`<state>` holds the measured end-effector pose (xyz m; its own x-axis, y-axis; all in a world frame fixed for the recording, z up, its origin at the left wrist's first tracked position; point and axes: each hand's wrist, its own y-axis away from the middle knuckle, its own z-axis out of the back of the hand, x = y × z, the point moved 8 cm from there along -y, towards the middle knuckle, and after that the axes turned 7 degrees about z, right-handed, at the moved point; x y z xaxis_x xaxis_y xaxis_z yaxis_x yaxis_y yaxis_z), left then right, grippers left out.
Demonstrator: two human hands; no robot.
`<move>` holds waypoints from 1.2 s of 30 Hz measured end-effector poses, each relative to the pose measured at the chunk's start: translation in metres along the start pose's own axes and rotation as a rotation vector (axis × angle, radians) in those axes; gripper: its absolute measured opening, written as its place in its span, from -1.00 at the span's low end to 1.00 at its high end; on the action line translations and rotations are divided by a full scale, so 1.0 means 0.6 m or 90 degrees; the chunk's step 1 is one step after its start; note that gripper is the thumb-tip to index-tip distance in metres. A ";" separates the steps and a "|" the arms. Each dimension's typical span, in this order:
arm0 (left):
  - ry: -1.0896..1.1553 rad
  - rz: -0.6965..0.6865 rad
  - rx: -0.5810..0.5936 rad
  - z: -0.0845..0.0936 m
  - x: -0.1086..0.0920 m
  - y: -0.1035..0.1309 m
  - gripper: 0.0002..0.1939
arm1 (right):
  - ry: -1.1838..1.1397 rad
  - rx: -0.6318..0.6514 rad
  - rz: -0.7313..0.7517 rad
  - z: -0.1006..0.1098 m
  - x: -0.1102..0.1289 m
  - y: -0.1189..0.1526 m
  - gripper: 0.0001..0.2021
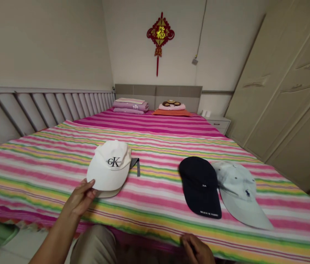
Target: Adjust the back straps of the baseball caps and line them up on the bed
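The black cap (200,189) and pale cap (240,194) are laid toward the bed's (152,205) right edge, the white cap (110,165) is pinched, not yet released, by the left hand (83,197), and the right hand's (197,249) grip cannot be told

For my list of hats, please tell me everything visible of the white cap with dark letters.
The white cap looks like fabric, with a rounded crown, dark CK lettering in front and a curved brim facing the viewer. The left hand pinches the brim's edge. Beneath shows a cream brim; a grey strap sticks out rightward. It is at the picture's left, over the striped bedcover; contact is unclear.
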<state>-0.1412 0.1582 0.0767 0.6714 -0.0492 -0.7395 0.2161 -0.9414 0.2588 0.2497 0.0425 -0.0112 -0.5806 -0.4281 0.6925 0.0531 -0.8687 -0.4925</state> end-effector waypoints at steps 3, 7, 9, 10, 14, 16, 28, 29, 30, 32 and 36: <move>0.051 0.029 0.042 -0.037 0.054 0.035 -0.56 | -0.129 0.043 -0.085 -0.009 0.006 -0.026 -0.69; 0.105 0.180 0.118 -0.067 0.183 0.082 -0.44 | -0.480 0.064 -0.211 -0.017 0.037 -0.080 -0.60; 0.118 0.243 0.186 -0.081 0.243 0.107 -0.48 | -0.683 0.080 -0.243 -0.017 0.069 -0.113 -0.46; 0.118 0.268 0.222 -0.087 0.267 0.119 -0.52 | -0.761 0.085 -0.241 -0.013 0.086 -0.130 -0.41; 0.091 0.327 0.341 -0.109 0.321 0.159 -0.63 | -0.890 0.002 -0.285 0.009 0.100 -0.170 -0.51; 0.061 0.358 0.400 -0.120 0.328 0.172 -0.59 | -0.897 -0.034 -0.321 0.013 0.089 -0.171 -0.63; 0.122 0.444 0.465 -0.182 0.307 0.113 -0.76 | -1.005 -0.012 -0.386 0.005 0.084 -0.138 -0.74; 0.119 0.446 0.502 -0.192 0.305 0.120 -0.78 | -1.011 -0.012 -0.388 0.007 0.081 -0.136 -0.76; 0.114 0.451 0.533 -0.200 0.303 0.128 -0.80 | -1.014 -0.011 -0.389 0.009 0.078 -0.134 -0.79; 0.105 0.469 0.574 -0.211 0.300 0.146 -0.83 | -1.007 0.000 -0.389 0.012 0.071 -0.130 -0.83; 0.117 0.438 0.559 -0.228 0.281 0.161 -0.82 | -0.972 0.008 -0.397 0.016 0.053 -0.123 -0.82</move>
<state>0.0895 0.1046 0.0619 0.5652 -0.6658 -0.4870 -0.7640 -0.6452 -0.0047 0.2349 0.0908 0.0522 0.7721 0.1385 0.6203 0.1434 -0.9888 0.0423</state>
